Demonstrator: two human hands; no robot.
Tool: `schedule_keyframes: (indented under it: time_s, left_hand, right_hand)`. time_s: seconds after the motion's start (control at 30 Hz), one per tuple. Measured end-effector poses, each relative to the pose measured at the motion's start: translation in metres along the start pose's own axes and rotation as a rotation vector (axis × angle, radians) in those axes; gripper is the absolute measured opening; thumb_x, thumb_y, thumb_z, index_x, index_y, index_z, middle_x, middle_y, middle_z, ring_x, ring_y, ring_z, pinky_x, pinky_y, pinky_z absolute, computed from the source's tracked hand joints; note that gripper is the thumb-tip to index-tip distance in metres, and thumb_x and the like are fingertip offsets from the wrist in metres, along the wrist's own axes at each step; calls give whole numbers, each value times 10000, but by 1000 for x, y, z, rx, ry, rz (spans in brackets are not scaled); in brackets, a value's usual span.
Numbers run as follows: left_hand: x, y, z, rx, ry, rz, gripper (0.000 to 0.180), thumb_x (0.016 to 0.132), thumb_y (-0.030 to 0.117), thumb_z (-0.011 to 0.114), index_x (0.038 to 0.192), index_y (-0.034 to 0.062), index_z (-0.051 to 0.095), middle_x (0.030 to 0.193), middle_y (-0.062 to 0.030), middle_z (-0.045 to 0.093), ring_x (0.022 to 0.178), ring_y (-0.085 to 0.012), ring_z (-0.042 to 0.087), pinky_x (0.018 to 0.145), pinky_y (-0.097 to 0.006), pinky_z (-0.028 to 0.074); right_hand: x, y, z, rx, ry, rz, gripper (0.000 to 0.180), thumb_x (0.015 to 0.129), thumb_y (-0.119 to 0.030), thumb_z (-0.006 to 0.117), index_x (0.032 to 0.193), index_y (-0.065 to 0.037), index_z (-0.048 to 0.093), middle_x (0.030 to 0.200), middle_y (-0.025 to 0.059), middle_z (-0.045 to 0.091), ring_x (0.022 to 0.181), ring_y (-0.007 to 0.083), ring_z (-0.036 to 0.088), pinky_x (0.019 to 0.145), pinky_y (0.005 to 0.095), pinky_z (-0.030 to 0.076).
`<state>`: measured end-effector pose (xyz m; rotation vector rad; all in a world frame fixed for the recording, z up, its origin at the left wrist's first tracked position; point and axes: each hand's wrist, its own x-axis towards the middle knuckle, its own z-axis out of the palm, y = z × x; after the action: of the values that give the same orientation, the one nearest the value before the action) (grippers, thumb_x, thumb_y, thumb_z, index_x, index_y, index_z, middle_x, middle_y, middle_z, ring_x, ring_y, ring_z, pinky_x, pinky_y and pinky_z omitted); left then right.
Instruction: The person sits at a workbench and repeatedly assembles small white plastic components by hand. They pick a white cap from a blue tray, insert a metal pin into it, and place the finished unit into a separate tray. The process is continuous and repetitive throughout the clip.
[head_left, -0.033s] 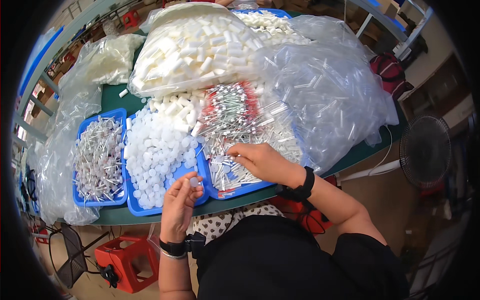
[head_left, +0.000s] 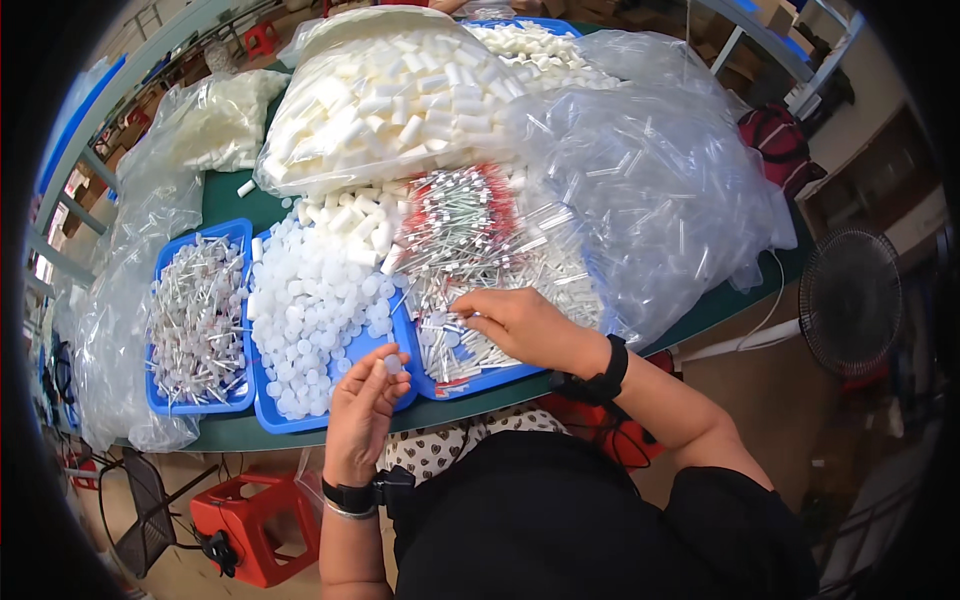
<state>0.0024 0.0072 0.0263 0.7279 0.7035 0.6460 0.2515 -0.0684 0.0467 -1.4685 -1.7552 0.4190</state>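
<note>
My left hand point(head_left: 364, 400) is closed, pinching a translucent white round cap point(head_left: 392, 365) between thumb and fingertips over the front of the middle tray. Beside it lies a heap of similar caps point(head_left: 310, 320) in that blue tray. My right hand point(head_left: 520, 322) is closed in a pinch above the right tray point(head_left: 490, 380). What sits between its fingertips is too small to make out. Under and around it are many thin white and clear plastic tubes point(head_left: 470, 352). Behind them lies a pile of thin rods with red and white ends point(head_left: 458, 215).
A blue tray point(head_left: 250, 235) of thin assembled pieces stands at the left. Behind are a large clear bag of white cylinders point(head_left: 400, 105) and, at right, a bag of clear tubes point(head_left: 660, 190). A fan point(head_left: 850, 300) and a red stool point(head_left: 255, 525) flank the green table point(head_left: 230, 195).
Almost nothing differs. My right hand has shifted very slightly left, and the cap in my left hand is turned or raised a little.
</note>
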Motion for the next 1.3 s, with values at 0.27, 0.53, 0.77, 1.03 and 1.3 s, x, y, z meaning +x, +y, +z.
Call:
schedule_keyframes:
  time_s: [0.27, 0.53, 0.77, 1.03, 1.3]
  left_hand:
    - [1, -17, 13, -131, -73, -90, 336, 978, 117, 586, 1282, -21, 540, 1102, -125, 659, 866, -128, 646, 777, -244, 542]
    - [-7, -20, 37, -95, -48, -67, 301, 968, 102, 594, 1253, 15, 547, 1065, -119, 660, 866, -149, 639, 780, -266, 541]
    - [-10, -32, 57, -35, -19, 5, 257, 968, 169, 620, 1175, 24, 576, 969, -56, 650, 827, -138, 631, 723, -243, 529]
    - [-4, -41, 67, -53, 47, 44, 206, 968, 188, 623, 1103, 34, 613, 933, -57, 660, 774, -145, 628, 669, -240, 518]
    - [-1, -41, 53, -233, -4, -79, 398, 988, 151, 570, 1343, -14, 497, 1164, -166, 617, 905, -154, 613, 835, -267, 538]
  right_hand:
    - [-3, -20, -1, -151, 160, -291, 105, 809, -107, 703, 891, -52, 664, 770, 76, 650, 690, 260, 637, 617, 376, 509]
    - [-16, -36, -3, -171, 270, -292, 83, 792, -116, 679, 793, -63, 616, 744, 68, 589, 758, 259, 561, 701, 380, 444]
    - [-40, -34, -5, -178, 286, -260, 95, 823, -134, 638, 782, -64, 588, 733, 66, 570, 775, 253, 563, 720, 375, 453]
    - [-55, -26, -15, -209, 226, -206, 96, 825, -130, 608, 766, -54, 615, 740, 79, 579, 755, 260, 567, 699, 383, 473]
    - [-49, -24, -22, -96, 235, -183, 88, 864, -103, 639, 840, -19, 639, 783, 112, 614, 779, 308, 583, 707, 402, 478]
